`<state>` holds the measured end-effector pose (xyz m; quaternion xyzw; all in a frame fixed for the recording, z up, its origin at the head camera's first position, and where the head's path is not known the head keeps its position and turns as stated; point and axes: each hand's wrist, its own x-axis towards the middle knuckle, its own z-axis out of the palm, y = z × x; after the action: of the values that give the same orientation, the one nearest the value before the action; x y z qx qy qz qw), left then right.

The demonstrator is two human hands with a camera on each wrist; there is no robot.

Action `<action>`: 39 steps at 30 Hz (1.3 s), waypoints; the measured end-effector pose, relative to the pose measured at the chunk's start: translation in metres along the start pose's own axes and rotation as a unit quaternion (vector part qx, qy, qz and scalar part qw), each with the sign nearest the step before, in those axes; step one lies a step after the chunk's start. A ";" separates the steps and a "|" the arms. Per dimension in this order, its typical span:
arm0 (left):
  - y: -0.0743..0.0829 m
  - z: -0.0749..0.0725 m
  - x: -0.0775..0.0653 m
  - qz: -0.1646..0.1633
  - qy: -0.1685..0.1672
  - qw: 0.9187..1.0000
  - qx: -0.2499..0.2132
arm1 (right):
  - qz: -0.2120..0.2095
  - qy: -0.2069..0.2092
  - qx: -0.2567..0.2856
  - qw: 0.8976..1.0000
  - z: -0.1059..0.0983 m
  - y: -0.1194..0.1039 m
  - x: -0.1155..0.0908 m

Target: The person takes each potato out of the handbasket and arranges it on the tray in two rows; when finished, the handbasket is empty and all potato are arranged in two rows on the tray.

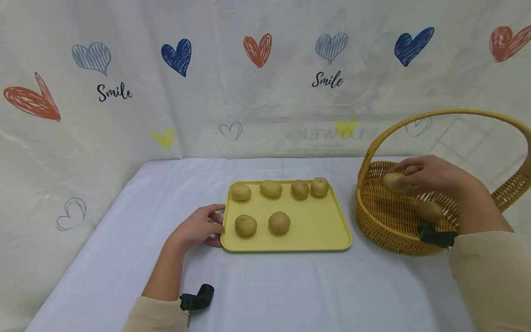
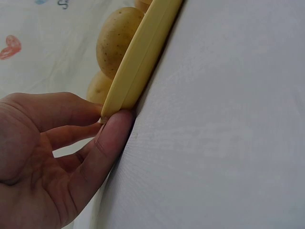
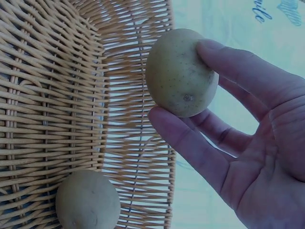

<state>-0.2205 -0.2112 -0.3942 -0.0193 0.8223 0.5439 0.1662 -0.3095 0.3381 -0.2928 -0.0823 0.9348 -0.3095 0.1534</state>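
My right hand (image 1: 435,173) pinches a potato (image 3: 181,71) between thumb and fingertips, inside the rim of the wicker basket (image 1: 377,230). Below it, another potato (image 1: 428,211) lies on the basket's floor; the right wrist view shows it at the lower left. At the left side of the yellow tray (image 1: 319,226), my left hand (image 1: 201,226) holds the tray's edge, thumb and index fingertip against the rim in the left wrist view. Several potatoes sit on the tray: a back row including a potato (image 1: 271,188), and two nearer the front, one a round potato (image 1: 279,222).
The basket's tall arched handle (image 1: 448,111) rises over the right arm. A white cloth (image 1: 265,290) covers the table, and a curtain (image 1: 215,92) printed with hearts hangs behind. Dark wrist straps (image 1: 197,299) sit at both sleeves.
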 end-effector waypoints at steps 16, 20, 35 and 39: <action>0.003 0.000 -0.002 -0.001 -0.004 1.000 -0.004 | -0.010 0.036 -0.037 0.999 -0.001 -0.022 -0.013; 0.004 0.000 -0.002 0.000 -0.006 1.000 -0.005 | -0.011 0.038 -0.036 0.999 -0.001 -0.027 -0.017; 0.002 0.000 0.000 -0.006 0.002 1.000 -0.001 | -0.022 0.049 -0.023 0.998 0.000 -0.034 -0.025; 0.001 0.000 0.000 -0.005 0.002 1.000 0.003 | -0.026 0.056 -0.026 0.998 0.000 -0.037 -0.027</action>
<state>-0.2205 -0.2103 -0.3930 -0.0243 0.8240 0.5406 0.1678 -0.2821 0.3152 -0.2645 -0.0934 0.9473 -0.2928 0.0909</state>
